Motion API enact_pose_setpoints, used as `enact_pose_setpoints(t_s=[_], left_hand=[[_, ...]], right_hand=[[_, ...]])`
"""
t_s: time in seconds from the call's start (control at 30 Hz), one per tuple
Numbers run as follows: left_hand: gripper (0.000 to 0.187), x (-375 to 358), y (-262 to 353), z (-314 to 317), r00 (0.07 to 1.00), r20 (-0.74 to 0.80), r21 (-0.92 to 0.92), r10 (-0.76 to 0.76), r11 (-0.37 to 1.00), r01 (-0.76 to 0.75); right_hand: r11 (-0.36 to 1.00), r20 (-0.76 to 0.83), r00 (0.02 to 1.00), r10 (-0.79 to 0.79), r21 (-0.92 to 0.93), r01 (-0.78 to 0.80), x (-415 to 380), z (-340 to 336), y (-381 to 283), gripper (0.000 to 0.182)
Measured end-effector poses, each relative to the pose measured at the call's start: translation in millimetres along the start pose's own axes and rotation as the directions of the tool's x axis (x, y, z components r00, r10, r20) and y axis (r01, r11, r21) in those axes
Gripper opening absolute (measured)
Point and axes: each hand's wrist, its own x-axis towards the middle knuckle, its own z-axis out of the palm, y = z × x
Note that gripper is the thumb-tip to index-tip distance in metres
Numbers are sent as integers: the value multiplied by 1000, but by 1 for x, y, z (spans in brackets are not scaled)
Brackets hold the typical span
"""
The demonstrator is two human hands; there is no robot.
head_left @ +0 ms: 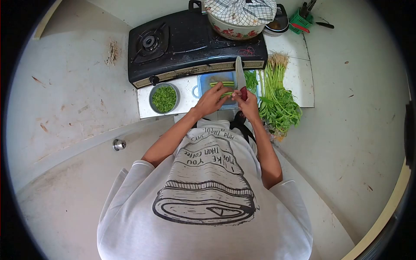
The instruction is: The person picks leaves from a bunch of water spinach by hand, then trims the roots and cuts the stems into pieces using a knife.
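My right hand (248,106) is closed on a knife (240,73) with a dark red handle, its blade pointing away from me toward the stove. The fingertips of my left hand (209,101) grip cut green stems (226,94) close to my right fingers. More stems lie side by side just beyond, on a blue cutting board (203,80). Green leaves (251,80) rest at the board's right side. Farther right lies a large bunch of leafy greens (277,102), roots toward the wall. Left of the board stands a grey bowl (151,102) of chopped greens (164,99).
A black two-burner stove (186,41) spans the back of the counter. On its right side stands a floral pot (236,32) under a checked cloth (240,12). A green basket (300,21) with utensils sits at the back right corner. A small metal object (119,144) is at the left.
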Motion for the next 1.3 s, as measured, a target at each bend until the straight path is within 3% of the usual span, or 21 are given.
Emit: enact_pose_setpoints(t_s=[0.1,0.2,0.3,0.33,0.43,0.53,0.63,0.73,0.83,0.93,1.03,1.13,1.23,1.3], left_hand=[[30,12,-1,8,998,-51,-83,46,995,-50],[26,12,-11,6,987,72,-172,-144,973,154],[25,-3,-39,8,900,251,-444,-357,783,435],[25,-9,-46,8,884,288,-529,-368,708,468],[25,-24,-58,9,791,377,-590,-482,533,606],[21,-32,-58,6,750,383,-492,-539,568,659],[20,-37,-60,6,758,316,-391,-570,650,652],[17,-41,-74,11,858,189,-253,-478,820,513],[17,-41,-94,16,857,177,-275,-484,812,515],[12,-40,-112,21,835,183,-155,-519,823,546],[11,-34,-129,23,953,7,60,-302,952,301],[14,-28,-136,17,978,-52,11,-201,979,202],[19,-22,-135,13,917,58,-235,-396,887,398],[19,-23,-137,8,955,49,-127,-293,946,297]], right_hand=[[1000,0,1000,13,-15,-13,2,-17,-1,22],[998,0,1000,26,58,-26,8,-35,4,21],[996,-9,999,38,76,-37,18,-51,8,21],[997,-1,999,43,60,-43,20,-55,11,22],[996,55,995,85,-15,-84,29,-57,27,23],[993,90,992,87,-92,-79,35,-51,43,25],[988,118,987,106,-121,-92,45,-45,57,28],[987,87,995,58,-151,-44,51,-35,69,28],[968,98,991,90,-243,-64,54,-35,75,26],[964,88,994,56,-263,-31,59,-29,93,26],[955,36,999,-37,-292,46,64,-21,108,25],[937,-32,998,-48,-349,34,68,-15,111,25],[929,-80,988,-133,-357,96,71,-5,106,24],[912,-125,983,-136,-403,75,71,0,105,19]])
